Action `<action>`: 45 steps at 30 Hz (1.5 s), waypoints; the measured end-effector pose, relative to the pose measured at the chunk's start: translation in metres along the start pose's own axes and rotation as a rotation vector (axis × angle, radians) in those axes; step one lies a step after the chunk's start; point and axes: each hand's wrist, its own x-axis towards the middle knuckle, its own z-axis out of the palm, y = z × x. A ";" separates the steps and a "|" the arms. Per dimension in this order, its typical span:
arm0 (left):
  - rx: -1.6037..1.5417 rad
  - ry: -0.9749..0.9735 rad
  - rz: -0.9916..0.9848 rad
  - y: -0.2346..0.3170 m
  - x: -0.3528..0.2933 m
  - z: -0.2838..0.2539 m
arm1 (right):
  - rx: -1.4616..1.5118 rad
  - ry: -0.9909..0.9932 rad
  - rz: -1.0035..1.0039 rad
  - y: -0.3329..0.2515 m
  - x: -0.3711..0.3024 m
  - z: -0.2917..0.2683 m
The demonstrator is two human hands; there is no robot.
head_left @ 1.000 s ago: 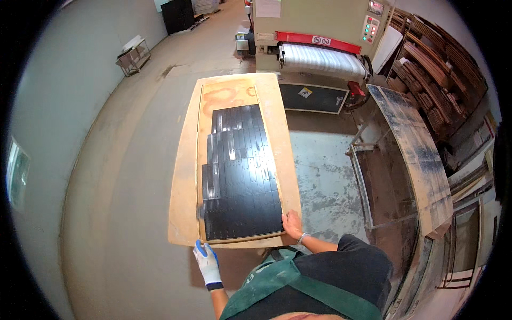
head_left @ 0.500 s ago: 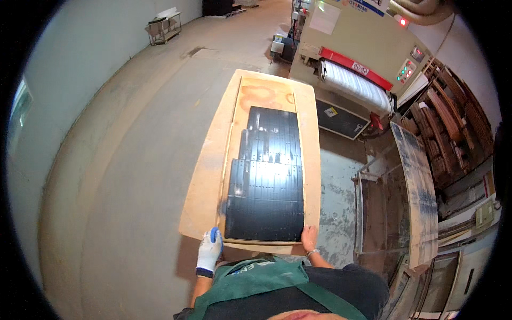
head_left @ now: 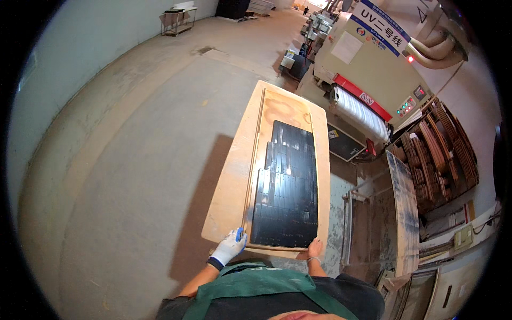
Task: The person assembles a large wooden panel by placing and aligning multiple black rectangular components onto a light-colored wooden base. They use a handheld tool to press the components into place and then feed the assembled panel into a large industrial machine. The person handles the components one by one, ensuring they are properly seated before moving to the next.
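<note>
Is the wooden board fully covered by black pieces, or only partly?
Only partly: black pieces lie on it, but the wooden board shows bare wood at its far end.

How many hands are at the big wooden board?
2: the gloved left hand at the board, left of the black panels; the bare right hand at the panels' near right corner. None look hidden.

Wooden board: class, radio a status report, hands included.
Left hand, gloved, at wooden board, near edge. Right hand, bare, beside black panels. Panels flat on board; beige machine beyond, right.
</note>
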 end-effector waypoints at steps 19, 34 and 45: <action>-0.169 -0.125 0.006 -0.027 0.002 0.007 | -0.279 -0.039 0.099 -0.012 0.004 0.001; -0.107 -0.199 0.128 -0.015 0.018 -0.024 | -0.186 0.040 0.205 -0.032 -0.018 -0.003; 0.185 -0.076 0.303 -0.027 0.012 -0.008 | -0.262 -0.038 0.133 -0.026 -0.019 -0.010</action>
